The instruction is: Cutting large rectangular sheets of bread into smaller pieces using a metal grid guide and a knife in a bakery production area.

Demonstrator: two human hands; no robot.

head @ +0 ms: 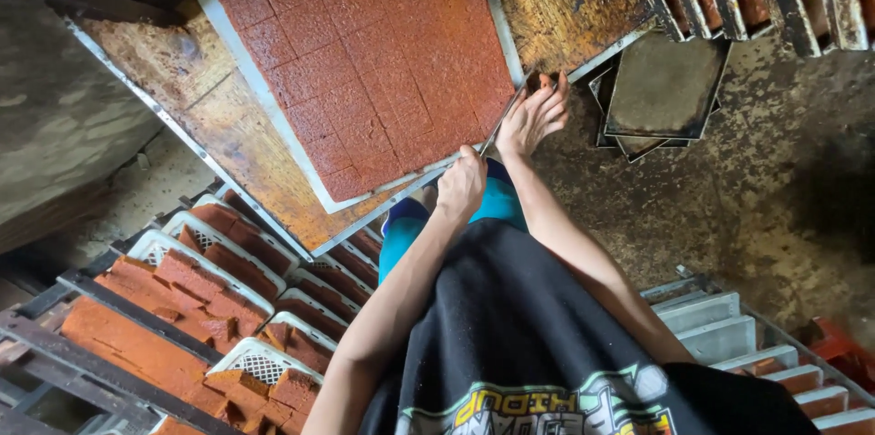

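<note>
greasy board; scored cake (knife-holding left hand)

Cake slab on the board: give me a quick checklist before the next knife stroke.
1. Knife gripped: ok, the left hand is closed around its handle.
2. Blade at the slab: ok, it lies along the right edge of the cake slab.
3. Right hand out of the blade's way: not ok, its fingers are spread right beside the blade tip.
4. Slab flat on its white sheet: ok, it lies level on the board.
5. Grid already cut: ok, lines cross the whole slab.
6. Room in the white crates on the left: cannot tell, they look piled with pieces.
</note>
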